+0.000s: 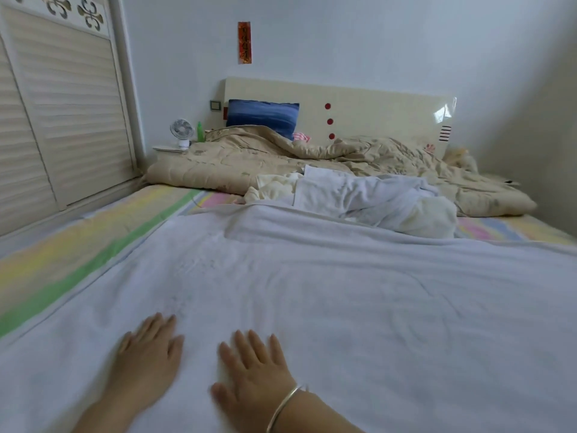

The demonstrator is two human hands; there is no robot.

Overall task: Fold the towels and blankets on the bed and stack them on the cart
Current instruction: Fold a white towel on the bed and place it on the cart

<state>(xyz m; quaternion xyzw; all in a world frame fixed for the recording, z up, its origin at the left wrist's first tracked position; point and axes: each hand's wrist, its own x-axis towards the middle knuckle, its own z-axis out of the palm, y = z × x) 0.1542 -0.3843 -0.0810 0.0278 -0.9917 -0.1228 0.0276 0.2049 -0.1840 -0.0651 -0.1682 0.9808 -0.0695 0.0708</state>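
A louvred wardrobe door stood at the far left, beside the striped bed sheet. The left hand lay flat on the white blanket, fingers straight and spread, gripping nothing. Just to its right the right hand, a bangle on its wrist, rested the same way, palm down and fingers extended. The blanket was spread across the bed; beyond it, right of centre, lay crumpled white towels against a beige quilt

White towel, pastel-striped sheet, beige quilt, blue pillow.
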